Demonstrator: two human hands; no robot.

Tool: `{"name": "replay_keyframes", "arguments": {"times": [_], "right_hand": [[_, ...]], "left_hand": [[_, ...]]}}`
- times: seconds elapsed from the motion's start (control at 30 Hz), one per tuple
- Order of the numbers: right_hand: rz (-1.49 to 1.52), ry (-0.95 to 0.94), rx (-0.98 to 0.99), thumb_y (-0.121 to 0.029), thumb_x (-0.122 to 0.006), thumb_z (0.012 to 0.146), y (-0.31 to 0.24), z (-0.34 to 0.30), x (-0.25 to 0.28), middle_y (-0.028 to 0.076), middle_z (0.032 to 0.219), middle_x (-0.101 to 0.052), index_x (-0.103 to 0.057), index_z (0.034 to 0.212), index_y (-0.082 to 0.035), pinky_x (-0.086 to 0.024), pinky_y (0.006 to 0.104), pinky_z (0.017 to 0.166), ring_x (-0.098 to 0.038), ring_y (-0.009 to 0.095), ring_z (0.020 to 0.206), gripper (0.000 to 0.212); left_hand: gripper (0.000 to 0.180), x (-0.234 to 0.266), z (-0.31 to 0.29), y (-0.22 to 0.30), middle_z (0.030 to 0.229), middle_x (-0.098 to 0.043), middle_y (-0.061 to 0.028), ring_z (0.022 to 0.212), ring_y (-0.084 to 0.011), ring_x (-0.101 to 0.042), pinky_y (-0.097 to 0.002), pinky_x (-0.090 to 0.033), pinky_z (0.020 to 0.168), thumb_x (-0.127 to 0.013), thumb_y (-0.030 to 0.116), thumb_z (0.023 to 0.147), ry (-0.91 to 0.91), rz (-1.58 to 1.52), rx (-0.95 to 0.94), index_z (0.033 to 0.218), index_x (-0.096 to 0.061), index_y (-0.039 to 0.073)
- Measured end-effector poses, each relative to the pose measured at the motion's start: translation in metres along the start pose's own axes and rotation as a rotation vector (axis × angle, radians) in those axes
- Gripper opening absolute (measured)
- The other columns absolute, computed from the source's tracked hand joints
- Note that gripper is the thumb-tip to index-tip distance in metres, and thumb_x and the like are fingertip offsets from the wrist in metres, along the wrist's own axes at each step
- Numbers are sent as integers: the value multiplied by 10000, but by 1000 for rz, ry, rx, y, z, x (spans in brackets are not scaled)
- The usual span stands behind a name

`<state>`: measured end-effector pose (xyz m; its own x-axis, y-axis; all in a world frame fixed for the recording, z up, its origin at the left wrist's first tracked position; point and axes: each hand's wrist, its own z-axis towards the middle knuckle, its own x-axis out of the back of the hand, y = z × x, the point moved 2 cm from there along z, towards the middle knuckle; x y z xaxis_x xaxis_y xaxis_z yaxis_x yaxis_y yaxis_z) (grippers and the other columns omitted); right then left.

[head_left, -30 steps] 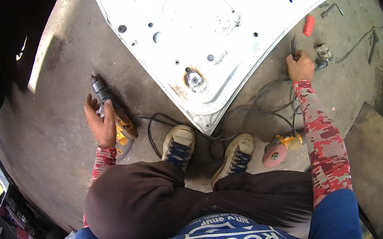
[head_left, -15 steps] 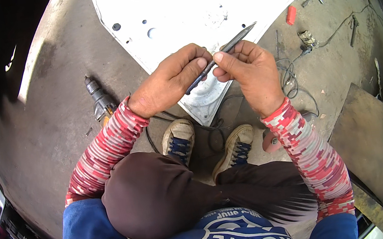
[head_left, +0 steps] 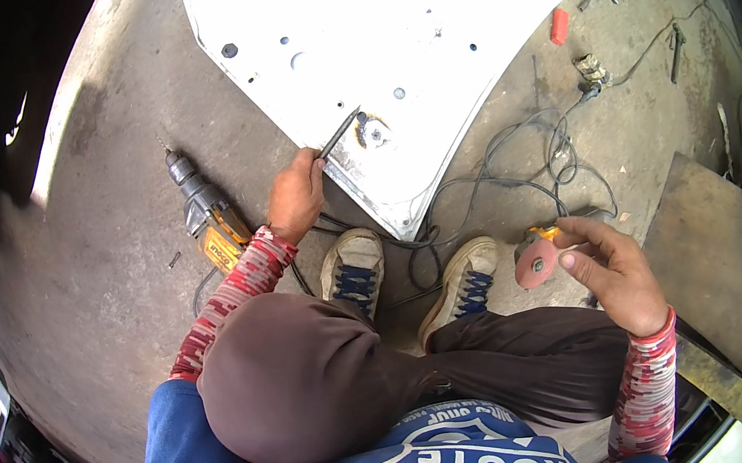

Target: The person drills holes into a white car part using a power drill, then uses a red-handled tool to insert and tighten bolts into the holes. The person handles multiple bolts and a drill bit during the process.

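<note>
Fingers of the left hand grip a pointed metal rod. The right hand, fingers parted, is beside an angle grinder.

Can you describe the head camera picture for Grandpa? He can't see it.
A person's left hand holds a dark pointed rod over a white metal panel. The right hand is open by a grinder with a pink disc, and a drill lies on the floor.

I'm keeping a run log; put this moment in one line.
left hand: holding slender dark metal rod over white metal panel | right hand: open at yellow angle grinder with round pink disc
</note>
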<state>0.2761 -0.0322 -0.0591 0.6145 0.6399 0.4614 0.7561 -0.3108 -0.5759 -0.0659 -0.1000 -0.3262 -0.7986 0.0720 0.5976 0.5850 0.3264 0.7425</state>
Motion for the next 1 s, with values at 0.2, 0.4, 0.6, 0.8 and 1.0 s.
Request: {"name": "replay_keyframes", "arguments": {"times": [0.2, 0.4, 0.6, 0.8, 1.0], "right_hand": [[-106, 206, 180, -111, -782, 854, -15, 0, 7, 144, 1100, -699, -625, 1281, 13, -517, 360, 837, -653, 218, 936, 471], [-279, 173, 243, -97, -785, 831, -25, 3, 1, 166, 1063, -685, -624, 1250, 28, -518, 371, 838, -655, 268, 920, 466], [-359, 122, 242, -92, -783, 825, -30, 6, -1, 194, 1062, -676, -609, 1253, 46, -517, 391, 851, -658, 322, 945, 483], [-375, 99, 238, -108, -774, 835, -33, 4, -3, 206, 1088, -666, -602, 1258, 48, -510, 401, 878, -657, 351, 992, 482], [-385, 110, 249, -82, -801, 805, -34, 2, -4, 171, 1130, -669, -595, 1296, 6, -496, 386, 899, -640, 297, 1005, 539]], "left_hand": [[220, -24, -17, 6, 840, -657, -280, 824, -492, -650, -536, -512, 720, -497, 197, 1033, -299, 97, -149, 1117, -551, 0], [212, -11, -13, 6, 851, -648, -300, 810, -497, -646, -539, -508, 711, -497, 187, 1025, 35, -45, 35, 1065, -550, -15], [199, -18, -20, 12, 846, -643, -302, 798, -502, -638, -552, -501, 715, -498, 186, 1028, -115, -65, -132, 1060, -548, -4], [200, -20, -28, 13, 844, -660, -282, 789, -499, -644, -561, -505, 703, -506, 203, 1032, -253, 73, -217, 1128, -533, 30], [194, -14, -25, 13, 865, -664, -265, 794, -463, -665, -510, -519, 687, -522, 187, 1022, -224, 107, -16, 1142, -559, 39]]}}
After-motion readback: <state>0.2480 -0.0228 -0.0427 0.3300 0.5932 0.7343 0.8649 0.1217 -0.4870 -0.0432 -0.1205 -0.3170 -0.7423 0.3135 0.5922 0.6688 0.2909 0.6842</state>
